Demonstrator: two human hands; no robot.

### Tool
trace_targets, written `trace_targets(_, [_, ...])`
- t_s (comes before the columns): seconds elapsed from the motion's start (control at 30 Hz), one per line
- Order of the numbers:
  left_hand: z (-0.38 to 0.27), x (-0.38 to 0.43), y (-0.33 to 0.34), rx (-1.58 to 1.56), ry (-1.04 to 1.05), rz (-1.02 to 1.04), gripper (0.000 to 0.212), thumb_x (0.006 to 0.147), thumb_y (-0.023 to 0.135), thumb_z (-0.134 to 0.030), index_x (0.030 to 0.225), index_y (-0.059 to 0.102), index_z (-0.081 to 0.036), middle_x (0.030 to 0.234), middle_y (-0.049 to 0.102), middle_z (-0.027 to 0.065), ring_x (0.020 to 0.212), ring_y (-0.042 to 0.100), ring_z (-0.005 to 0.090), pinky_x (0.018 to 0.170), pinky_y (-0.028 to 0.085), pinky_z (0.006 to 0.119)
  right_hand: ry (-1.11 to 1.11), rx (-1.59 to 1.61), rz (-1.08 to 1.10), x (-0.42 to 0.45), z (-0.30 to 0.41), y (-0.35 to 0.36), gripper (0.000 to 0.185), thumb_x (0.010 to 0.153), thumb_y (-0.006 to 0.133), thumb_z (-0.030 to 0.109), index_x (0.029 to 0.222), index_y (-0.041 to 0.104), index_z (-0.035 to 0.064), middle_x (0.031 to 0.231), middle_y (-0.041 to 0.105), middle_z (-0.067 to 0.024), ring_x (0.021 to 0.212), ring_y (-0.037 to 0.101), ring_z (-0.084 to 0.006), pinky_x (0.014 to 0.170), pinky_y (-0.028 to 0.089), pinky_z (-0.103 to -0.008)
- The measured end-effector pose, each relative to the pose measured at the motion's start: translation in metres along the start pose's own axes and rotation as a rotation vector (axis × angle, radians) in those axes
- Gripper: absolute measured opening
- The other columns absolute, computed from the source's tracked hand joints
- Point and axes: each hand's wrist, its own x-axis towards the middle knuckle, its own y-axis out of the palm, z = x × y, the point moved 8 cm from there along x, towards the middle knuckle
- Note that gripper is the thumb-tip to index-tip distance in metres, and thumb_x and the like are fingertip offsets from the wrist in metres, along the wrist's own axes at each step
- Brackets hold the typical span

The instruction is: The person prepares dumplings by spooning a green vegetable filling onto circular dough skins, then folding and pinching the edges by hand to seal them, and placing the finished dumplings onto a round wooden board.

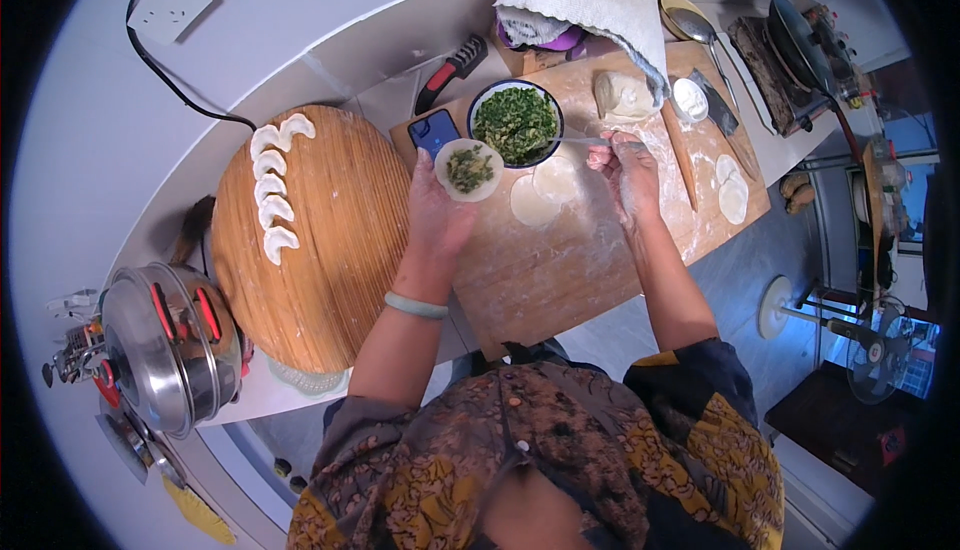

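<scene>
On my left hand (439, 224) lies a round dough wrapper (488, 188) with green filling (469, 169) spread on its middle. My right hand (628, 175) grips the handle of a metal spoon (581, 142). The spoon's far end reaches into a bowl (561, 126) of chopped green filling (514, 111), where its tip is hidden. Two flat wrappers (534, 201) overlap on the floured wooden board (547, 272) between my hands. To the left, several folded dumplings (276, 209) stand in a row on a round wooden board (337, 250).
Behind my left hand is a phone (435, 128). Toward the right are a dough lump (621, 96), a rolling pin (679, 156), a bowl of white flour (690, 100), a cleaver (712, 104) and more wrappers (733, 197). A steamer pot (161, 347) stands at far left.
</scene>
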Motion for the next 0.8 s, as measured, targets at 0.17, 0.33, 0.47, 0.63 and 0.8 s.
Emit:
trace_targets(0.17, [0.012,0.002,0.019,0.010,-0.046,-0.013,0.051,0.094,0.037,-0.039,0.118,0.044,0.005,0.121,0.050,0.0189,0.115,0.047,0.0318,0.101,0.034,0.046,-0.090,0.065,0.039,-0.027,0.031,0.015,0.020,0.093,0.046,0.014,0.098,0.054,-0.0038,0.079,0.061,-0.0131,0.069,0.060,-0.0174,0.069,0.051,-0.0285])
trace_targets(0.33, [0.021,0.005,0.030,0.030,-0.135,0.038,0.052,0.095,0.034,-0.041,0.119,0.045,0.003,0.121,0.050,0.0170,0.115,0.047,0.0307,0.102,0.033,0.045,-0.448,-0.486,0.242,-0.083,0.050,0.053,0.018,0.090,0.050,0.013,0.099,0.057,-0.0013,0.087,0.062,-0.0132,0.077,0.062,-0.0200,0.075,0.050,-0.0301])
trace_targets(0.47, [0.027,0.010,0.042,0.010,-0.116,0.036,0.048,0.095,0.031,-0.040,0.117,0.048,-0.001,0.120,0.052,0.0145,0.113,0.048,0.0293,0.101,0.035,0.041,-1.054,-1.277,0.616,-0.124,0.036,0.088,0.019,0.082,0.056,0.008,0.099,0.060,0.0000,0.097,0.061,-0.0148,0.087,0.060,-0.0269,0.078,0.048,-0.0356])
trace_targets(0.63, [0.008,-0.024,0.111,1.693,0.585,0.128,0.057,0.065,0.073,-0.008,0.115,0.047,0.003,0.107,0.056,0.0165,0.101,0.053,0.0272,0.088,0.042,0.037,-0.947,-1.193,0.710,-0.117,0.015,0.056,0.039,0.068,0.057,0.007,0.107,0.056,0.0063,0.113,0.056,-0.0107,0.110,0.050,-0.0273,0.096,0.038,-0.0410])
trace_targets(0.8, [0.011,0.027,0.035,0.546,0.118,0.008,0.048,0.084,0.056,-0.026,0.122,0.045,0.002,0.125,0.049,0.0168,0.115,0.046,0.0299,0.098,0.036,0.040,-0.954,-0.982,0.528,-0.113,0.070,0.076,0.028,0.080,0.052,0.004,0.107,0.057,0.0001,0.105,0.059,-0.0155,0.097,0.057,-0.0255,0.086,0.046,-0.0345])
